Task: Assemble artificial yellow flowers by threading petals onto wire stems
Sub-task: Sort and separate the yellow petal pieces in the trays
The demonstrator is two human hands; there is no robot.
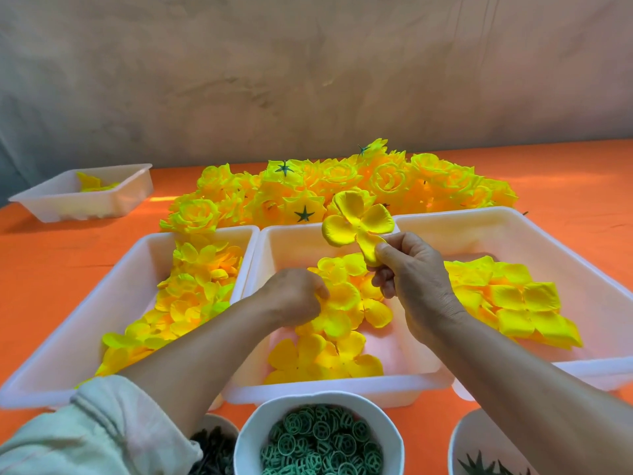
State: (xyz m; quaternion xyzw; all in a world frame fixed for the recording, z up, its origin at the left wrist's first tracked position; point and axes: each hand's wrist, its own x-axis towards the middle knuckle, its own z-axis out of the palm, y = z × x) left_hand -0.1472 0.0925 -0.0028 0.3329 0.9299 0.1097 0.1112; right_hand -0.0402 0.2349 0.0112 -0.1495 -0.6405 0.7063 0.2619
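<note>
My right hand [411, 269] pinches a yellow four-lobed petal piece [358, 222] by its lowest lobe and holds it up over the middle white tray [274, 241]. My left hand [291, 298] reaches into that tray with its fingertips curled onto the loose yellow petals [339, 320] lying there. No wire stem shows in either hand. Behind the trays lies a heap of finished yellow flowers [342, 186], some showing green star-shaped backs.
A left tray [68, 337] and a right tray [565, 241] hold more yellow petals. A smaller tray [113, 197] stands at the far left. At the front edge are a bowl of green rings [318, 437], a bowl of dark parts [214, 447] and another bowl [479, 447]. An orange cloth covers the table.
</note>
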